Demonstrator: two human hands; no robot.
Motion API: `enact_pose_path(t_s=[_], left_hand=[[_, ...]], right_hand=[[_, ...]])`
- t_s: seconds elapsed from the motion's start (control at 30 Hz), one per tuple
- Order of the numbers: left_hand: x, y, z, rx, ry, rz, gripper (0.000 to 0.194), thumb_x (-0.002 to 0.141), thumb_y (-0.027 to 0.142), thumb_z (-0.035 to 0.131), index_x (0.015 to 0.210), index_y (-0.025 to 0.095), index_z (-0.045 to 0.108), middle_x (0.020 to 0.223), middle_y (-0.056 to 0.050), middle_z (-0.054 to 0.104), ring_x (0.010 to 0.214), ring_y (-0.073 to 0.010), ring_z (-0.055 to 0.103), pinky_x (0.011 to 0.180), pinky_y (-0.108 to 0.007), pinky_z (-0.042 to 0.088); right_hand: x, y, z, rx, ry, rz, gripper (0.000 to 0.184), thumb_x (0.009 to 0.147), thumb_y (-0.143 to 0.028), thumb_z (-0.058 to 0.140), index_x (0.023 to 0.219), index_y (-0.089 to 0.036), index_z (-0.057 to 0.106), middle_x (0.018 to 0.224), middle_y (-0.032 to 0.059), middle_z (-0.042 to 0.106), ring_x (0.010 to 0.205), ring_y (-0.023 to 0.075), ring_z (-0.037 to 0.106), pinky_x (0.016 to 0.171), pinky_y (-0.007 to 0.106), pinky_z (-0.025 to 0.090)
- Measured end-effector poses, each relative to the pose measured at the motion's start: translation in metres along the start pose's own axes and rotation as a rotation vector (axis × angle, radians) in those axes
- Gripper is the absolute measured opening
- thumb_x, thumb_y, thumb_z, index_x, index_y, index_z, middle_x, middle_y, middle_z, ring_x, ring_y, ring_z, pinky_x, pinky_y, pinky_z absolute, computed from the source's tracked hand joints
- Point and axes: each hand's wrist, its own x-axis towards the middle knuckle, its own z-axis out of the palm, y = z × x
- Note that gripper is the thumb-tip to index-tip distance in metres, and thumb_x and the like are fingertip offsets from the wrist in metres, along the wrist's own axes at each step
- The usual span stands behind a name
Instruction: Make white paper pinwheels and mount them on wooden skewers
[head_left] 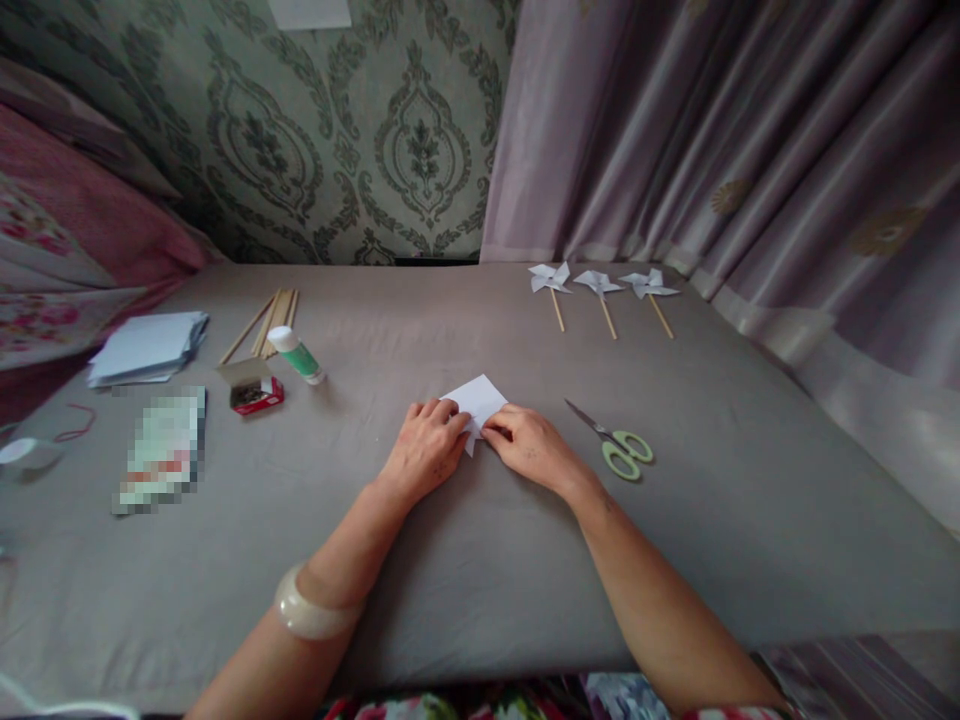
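A piece of white paper (pixel 484 395) lies on the table in front of me, with a small pointed flap showing at its near side. My left hand (pixel 429 445) presses and grips its left side, fingers curled over the edge. On the right side, my right hand (pixel 531 442) has thumb and fingers pinched on the paper. Part of the sheet is hidden under the fingers. Just right of my right hand lies a pair of scissors (pixel 619 445) with light green handles, blades pointing away to the left.
Three paper pinwheels (pixel 598 283) on sticks lie at the back right. To the left are a glue stick (pixel 298 355), a red box of small fasteners (pixel 256 395), wooden sticks (pixel 274 320), a stack of paper (pixel 146 347), a blurred packet (pixel 161 450) and a white roll (pixel 28 455).
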Motion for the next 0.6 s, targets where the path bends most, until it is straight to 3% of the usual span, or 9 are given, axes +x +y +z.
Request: enact_pose_path(t_s=[0.3,0.6], left_hand=[[0.001,0.001,-0.001,-0.012,-0.024,-0.008,0.024,0.091,0.024,0.043,0.104,0.017,0.063,0.105,-0.011,0.060,0.096,-0.0246,0.054,0.080,-0.037,0.039],[0.001,0.001,0.000,-0.062,-0.008,0.009,0.023,0.090,0.021,0.043,0.101,0.016,0.063,0.104,-0.012,0.060,0.096,-0.0238,0.055,0.082,-0.037,0.043]], right_hand=[[0.003,-0.004,0.010,0.049,0.076,0.161,0.015,0.085,-0.023,0.056,0.084,-0.021,0.071,0.085,0.0056,0.073,0.077,0.0181,0.065,0.071,0.026,0.044],[0.005,-0.004,0.016,0.021,0.112,0.232,0.016,0.086,-0.023,0.055,0.088,-0.019,0.070,0.091,0.0079,0.073,0.083,0.0204,0.066,0.075,0.028,0.044]])
